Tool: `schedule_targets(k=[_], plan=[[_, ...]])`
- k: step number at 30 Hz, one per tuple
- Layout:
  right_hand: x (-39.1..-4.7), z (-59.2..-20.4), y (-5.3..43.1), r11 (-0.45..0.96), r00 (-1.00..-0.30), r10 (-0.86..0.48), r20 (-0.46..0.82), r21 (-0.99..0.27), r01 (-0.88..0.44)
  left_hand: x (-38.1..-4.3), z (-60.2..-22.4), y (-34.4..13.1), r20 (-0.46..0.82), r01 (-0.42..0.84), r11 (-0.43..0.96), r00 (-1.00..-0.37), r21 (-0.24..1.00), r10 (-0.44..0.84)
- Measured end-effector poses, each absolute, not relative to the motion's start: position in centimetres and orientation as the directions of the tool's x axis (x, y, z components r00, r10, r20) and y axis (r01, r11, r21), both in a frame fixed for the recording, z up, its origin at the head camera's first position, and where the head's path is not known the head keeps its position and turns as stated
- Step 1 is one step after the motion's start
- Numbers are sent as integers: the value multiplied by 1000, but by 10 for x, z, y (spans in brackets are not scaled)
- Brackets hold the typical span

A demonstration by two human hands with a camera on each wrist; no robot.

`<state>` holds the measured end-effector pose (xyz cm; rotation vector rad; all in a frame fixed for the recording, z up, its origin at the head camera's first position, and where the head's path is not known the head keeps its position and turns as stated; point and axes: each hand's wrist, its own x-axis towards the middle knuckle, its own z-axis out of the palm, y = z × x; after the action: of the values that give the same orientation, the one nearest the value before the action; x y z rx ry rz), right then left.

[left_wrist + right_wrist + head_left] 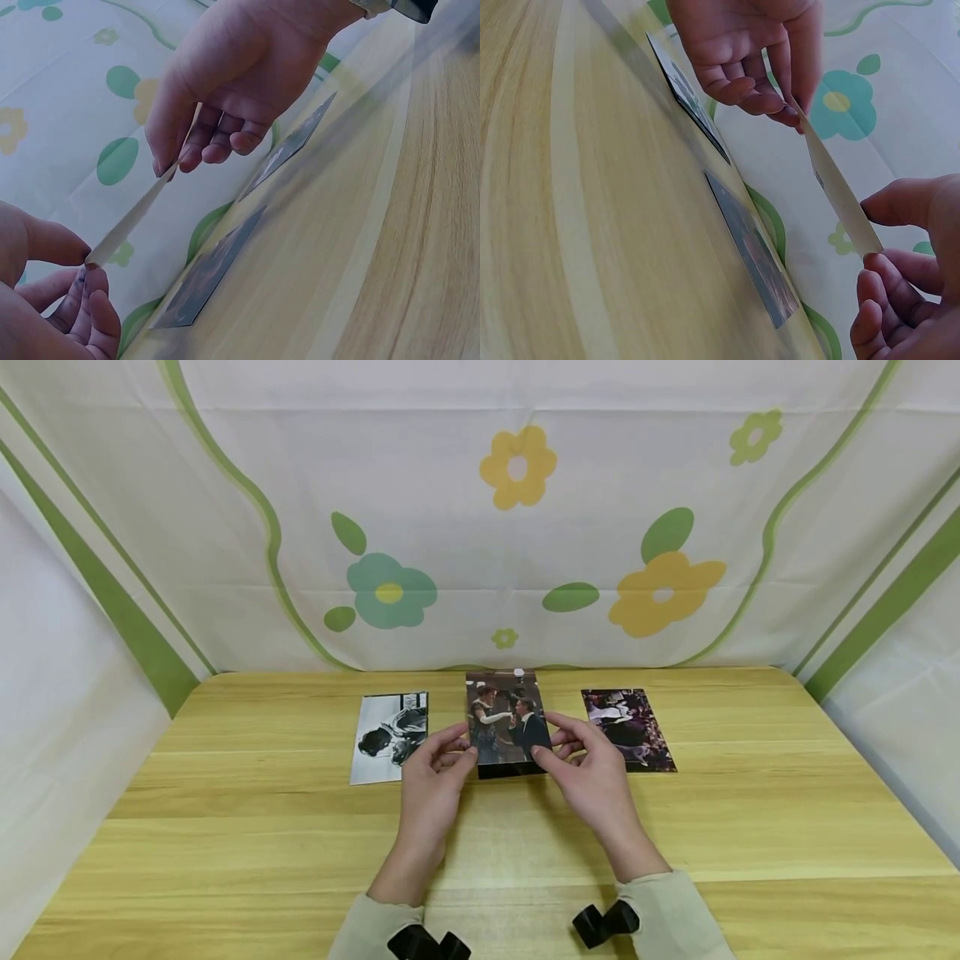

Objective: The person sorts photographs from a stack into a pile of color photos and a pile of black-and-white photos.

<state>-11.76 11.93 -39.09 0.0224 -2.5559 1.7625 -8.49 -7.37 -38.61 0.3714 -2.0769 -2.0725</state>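
Observation:
Both hands hold a colour photo print (504,718) of two dressed-up people, raised above the table. My left hand (438,777) pinches its left edge between thumb and fingers. At the opposite edge, the thumb and fingers of my right hand (592,768) grip it the same way. In the right wrist view the held print (841,196) is seen nearly edge-on, clear of the tabletop. Beneath it another photo (206,277) lies flat on the table, mostly hidden in the head view except for a dark strip.
A black-and-white photo (386,739) lies left of the hands on the wooden table (247,843). To the right lies a dark, purplish photo (637,735), partly behind the right hand. A white cloth with printed flowers (517,468) hangs along the table's back edge.

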Motion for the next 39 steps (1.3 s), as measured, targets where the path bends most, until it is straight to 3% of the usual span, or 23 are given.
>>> schedule_targets(k=[17,39], plan=[[-120,-393,124,363,-999,43,26,-932,-9,-87,-389,-65,-52,-53,-4,-954,999,-295],[-138,-391,202,296,-941,332,-67,-940,171,-117,-386,21,-19,-23,31,-989,999,-145]])
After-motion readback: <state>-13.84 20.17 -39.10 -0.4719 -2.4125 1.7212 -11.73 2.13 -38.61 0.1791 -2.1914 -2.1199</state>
